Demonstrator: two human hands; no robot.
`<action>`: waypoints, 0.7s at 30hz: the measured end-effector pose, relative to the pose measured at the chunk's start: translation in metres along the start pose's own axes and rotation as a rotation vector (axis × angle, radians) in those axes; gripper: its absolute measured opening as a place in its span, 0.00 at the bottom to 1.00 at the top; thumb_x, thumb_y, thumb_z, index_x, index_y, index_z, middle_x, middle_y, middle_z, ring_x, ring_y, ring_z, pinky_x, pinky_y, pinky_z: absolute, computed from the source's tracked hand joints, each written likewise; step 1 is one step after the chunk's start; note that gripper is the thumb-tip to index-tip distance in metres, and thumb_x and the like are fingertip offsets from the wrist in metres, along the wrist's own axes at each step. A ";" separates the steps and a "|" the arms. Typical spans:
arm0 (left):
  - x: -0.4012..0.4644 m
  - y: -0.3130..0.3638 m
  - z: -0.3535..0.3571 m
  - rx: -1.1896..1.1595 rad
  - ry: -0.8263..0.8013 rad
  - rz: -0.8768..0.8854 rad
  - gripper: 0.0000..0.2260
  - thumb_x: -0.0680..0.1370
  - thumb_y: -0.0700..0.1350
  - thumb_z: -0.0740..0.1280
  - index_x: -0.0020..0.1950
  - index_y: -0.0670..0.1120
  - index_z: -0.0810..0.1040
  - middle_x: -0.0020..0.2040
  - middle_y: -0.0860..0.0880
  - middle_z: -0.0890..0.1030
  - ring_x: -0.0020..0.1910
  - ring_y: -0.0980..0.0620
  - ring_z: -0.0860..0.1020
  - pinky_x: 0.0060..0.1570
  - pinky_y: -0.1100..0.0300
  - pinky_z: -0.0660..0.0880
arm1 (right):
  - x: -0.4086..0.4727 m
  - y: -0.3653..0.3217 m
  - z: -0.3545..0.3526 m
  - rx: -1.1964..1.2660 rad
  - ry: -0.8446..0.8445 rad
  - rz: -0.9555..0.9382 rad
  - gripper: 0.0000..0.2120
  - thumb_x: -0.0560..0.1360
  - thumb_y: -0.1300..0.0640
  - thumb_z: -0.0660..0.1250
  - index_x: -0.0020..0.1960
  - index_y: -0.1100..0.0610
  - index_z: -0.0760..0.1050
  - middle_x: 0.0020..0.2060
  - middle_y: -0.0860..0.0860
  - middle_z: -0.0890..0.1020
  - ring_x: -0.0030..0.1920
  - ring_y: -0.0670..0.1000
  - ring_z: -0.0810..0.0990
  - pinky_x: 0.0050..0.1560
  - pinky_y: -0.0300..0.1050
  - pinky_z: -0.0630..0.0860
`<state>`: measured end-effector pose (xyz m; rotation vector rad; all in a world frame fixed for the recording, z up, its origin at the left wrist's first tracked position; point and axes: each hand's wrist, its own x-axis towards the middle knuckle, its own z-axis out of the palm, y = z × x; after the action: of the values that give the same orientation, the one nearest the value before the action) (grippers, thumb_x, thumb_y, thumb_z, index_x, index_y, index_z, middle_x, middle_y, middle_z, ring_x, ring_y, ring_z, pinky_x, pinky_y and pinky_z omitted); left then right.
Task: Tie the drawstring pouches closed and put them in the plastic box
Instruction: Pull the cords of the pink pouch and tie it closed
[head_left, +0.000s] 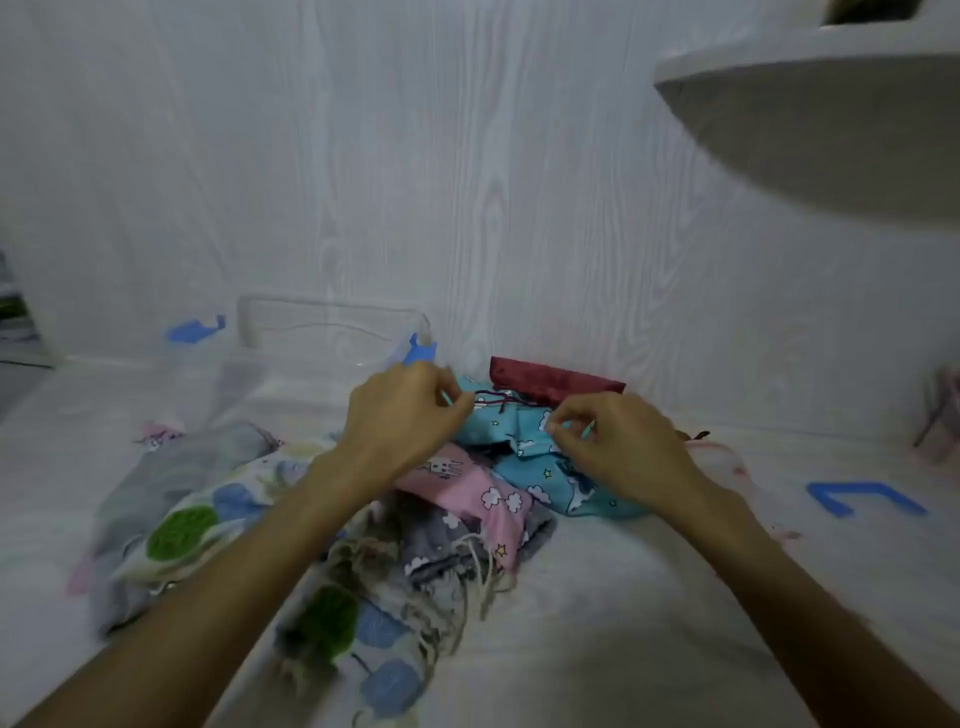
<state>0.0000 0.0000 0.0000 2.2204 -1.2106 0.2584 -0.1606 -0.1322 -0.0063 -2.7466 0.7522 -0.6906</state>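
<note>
head view: the left hand (402, 410) and right hand (613, 441) each pinch a cord end of the blue pouch (524, 447) atop the pile mid-table, held apart, likely to draw its mouth shut. the plastic box (332, 332) waits empty at the table's far edge by the wall, within easy reach.

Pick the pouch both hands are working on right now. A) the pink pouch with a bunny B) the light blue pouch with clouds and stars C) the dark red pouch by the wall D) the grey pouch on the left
B: the left hand and right hand each pinch a thin cord at the top of the light blue pouch; the dark red pouch lies untouched behind it.
</note>
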 end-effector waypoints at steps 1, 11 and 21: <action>-0.010 -0.004 -0.004 0.032 -0.025 -0.017 0.10 0.76 0.56 0.63 0.41 0.55 0.81 0.37 0.53 0.83 0.41 0.51 0.80 0.40 0.59 0.72 | -0.007 -0.004 0.000 0.003 -0.017 0.004 0.08 0.75 0.47 0.64 0.49 0.47 0.81 0.40 0.43 0.82 0.38 0.43 0.77 0.39 0.39 0.71; -0.050 -0.027 0.027 0.114 -0.419 0.011 0.21 0.73 0.59 0.67 0.65 0.59 0.73 0.62 0.52 0.78 0.58 0.51 0.77 0.56 0.57 0.74 | -0.050 -0.023 0.043 0.194 -0.228 -0.062 0.15 0.71 0.43 0.68 0.57 0.44 0.77 0.48 0.45 0.80 0.47 0.44 0.78 0.50 0.44 0.77; -0.013 -0.010 0.096 -0.160 -0.070 -0.029 0.15 0.71 0.62 0.68 0.57 0.60 0.79 0.55 0.59 0.82 0.53 0.56 0.79 0.45 0.64 0.72 | -0.028 0.032 0.062 -0.068 0.227 -0.063 0.09 0.78 0.52 0.63 0.50 0.49 0.82 0.41 0.45 0.83 0.41 0.44 0.79 0.43 0.43 0.78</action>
<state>-0.0094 -0.0430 -0.0869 2.1219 -1.1912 0.0703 -0.1647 -0.1398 -0.0812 -2.7940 0.7493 -1.0217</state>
